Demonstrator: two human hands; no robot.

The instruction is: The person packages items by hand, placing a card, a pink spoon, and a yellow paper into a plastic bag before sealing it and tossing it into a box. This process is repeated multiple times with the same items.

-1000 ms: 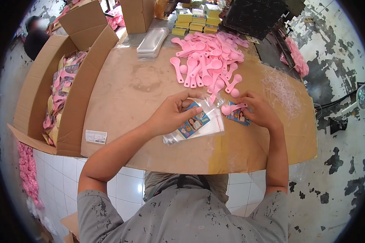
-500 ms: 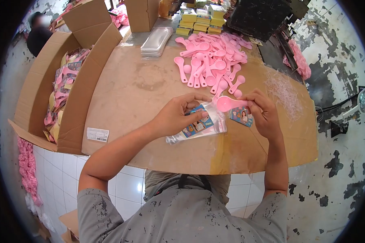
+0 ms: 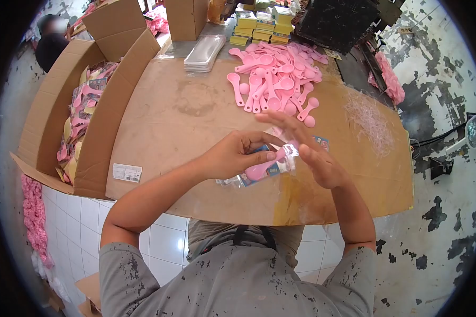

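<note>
A clear plastic bag (image 3: 287, 166) with a blue printed card inside is pinched between the thumb and fingers of my left hand (image 3: 228, 154). One pink scoop (image 3: 257, 171) lies within the bag, bowl toward its lower left end. My right hand (image 3: 322, 162) is at the bag's right end, fingers stretched out and apart; whether it touches the plastic I cannot tell. Partly hidden behind that hand, another printed card (image 3: 321, 141) lies on the cardboard-covered table (image 3: 169, 127). Beyond my hands spreads a heap of pink scoops (image 3: 272, 74).
On the left stands a tall open carton (image 3: 42, 116) holding packed bags. Flat clear bags (image 3: 203, 53) are stacked at the back, beside bundles of yellow-edged cards (image 3: 262, 26). Thin plastic strips (image 3: 370, 121) lie at right. A person (image 3: 52, 45) is at far left.
The pink scoop has gone from my right fingers into the bag, moving left and down. My right hand has let go and spread its fingers. My left hand keeps its pinch.
</note>
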